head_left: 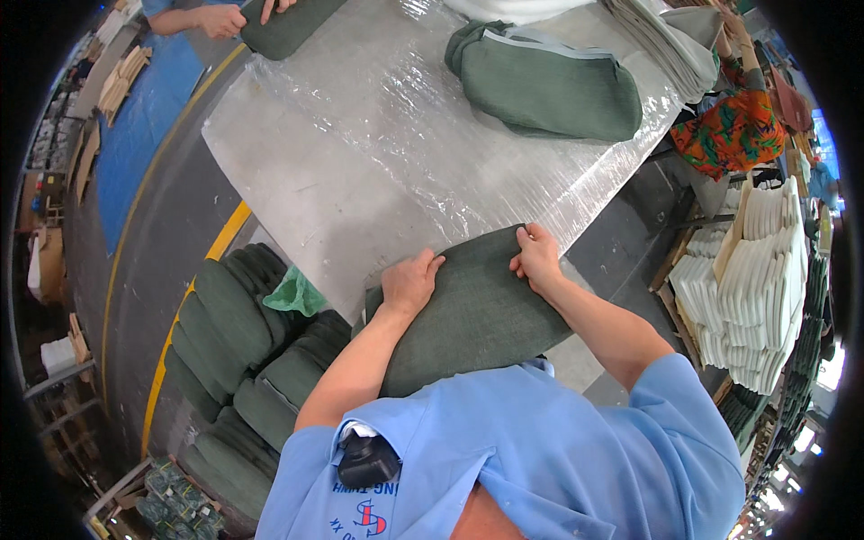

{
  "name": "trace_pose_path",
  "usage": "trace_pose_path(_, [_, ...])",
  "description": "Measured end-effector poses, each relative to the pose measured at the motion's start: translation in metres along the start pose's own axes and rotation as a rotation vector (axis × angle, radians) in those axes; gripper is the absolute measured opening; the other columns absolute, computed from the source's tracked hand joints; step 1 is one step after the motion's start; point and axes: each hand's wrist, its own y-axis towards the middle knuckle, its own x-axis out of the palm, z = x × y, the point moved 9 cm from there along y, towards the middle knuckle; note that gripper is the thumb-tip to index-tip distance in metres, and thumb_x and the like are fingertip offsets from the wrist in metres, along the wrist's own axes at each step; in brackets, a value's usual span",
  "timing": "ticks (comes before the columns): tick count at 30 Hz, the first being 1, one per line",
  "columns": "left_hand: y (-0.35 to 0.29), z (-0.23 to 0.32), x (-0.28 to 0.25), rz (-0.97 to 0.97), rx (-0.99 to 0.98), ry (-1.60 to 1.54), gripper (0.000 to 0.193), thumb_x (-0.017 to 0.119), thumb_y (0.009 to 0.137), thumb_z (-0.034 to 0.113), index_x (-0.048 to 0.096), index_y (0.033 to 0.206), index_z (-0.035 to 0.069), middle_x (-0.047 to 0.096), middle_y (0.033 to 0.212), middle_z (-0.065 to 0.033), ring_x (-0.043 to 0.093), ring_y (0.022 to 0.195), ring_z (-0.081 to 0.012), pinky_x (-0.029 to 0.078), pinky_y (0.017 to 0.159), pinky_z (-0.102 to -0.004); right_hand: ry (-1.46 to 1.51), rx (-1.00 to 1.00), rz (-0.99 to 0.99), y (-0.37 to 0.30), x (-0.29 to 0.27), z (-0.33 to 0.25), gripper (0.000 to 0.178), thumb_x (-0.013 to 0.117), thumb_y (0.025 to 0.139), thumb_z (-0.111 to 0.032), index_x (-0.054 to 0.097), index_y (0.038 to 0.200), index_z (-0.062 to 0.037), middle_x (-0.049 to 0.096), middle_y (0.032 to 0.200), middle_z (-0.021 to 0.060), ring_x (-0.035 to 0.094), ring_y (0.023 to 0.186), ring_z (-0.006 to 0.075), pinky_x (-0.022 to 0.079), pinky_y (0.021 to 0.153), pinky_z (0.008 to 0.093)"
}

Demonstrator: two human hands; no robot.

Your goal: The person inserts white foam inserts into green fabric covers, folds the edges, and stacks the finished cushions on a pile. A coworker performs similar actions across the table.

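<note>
A dark green fabric-covered cushion (477,310) lies between my body and the near edge of the table, partly resting on it. At its upper left edge my left hand (411,283) is closed, the fingers curled on the fabric. My right hand (537,256) pinches the cushion's far right edge, thumb and fingers together. The lower part of the cushion runs under my chest and is hidden. Farther off on the table lies a loose dark green fabric cover (553,85) with a grey strip along its far edge.
Clear plastic film (405,117) spreads over the grey table (297,171). At the far left, a co-worker's hands (220,20) rest by another green cushion (288,25). Stacked green cushions (229,310) stand left, near a green plastic bag (295,294). White pads (747,279) are stacked right.
</note>
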Motion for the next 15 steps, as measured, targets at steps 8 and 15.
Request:
trace_pose_path(8, [-0.011, 0.005, -0.065, 0.189, 0.162, 0.080, 0.028, 0.071, 0.098, 0.034, 0.072, 0.114, 0.012, 0.072, 0.110, -0.0158, 0.066, 0.110, -0.0384, 0.052, 0.091, -0.0493, -0.382, -0.243, -0.135, -0.015, 0.020, -0.054, 0.032, 0.058, 0.109, -0.019, 0.058, 0.136, -0.0009, 0.071, 0.107, 0.0130, 0.071, 0.077, 0.0192, 0.056, 0.059, 0.0347])
trace_pose_path(15, [-0.183, 0.006, -0.149, -0.437, 0.059, -0.115, 0.072, 0.086, 0.082, 0.020, 0.058, 0.148, 0.013, 0.059, 0.151, -0.0122, 0.051, 0.144, -0.0366, 0.036, 0.124, -0.0545, -0.804, -0.501, -0.373, -0.122, -0.018, -0.086, 0.037, 0.062, 0.106, -0.026, 0.066, 0.136, -0.0046, 0.074, 0.116, 0.0202, 0.073, 0.101, 0.0370, 0.056, 0.092, 0.0445])
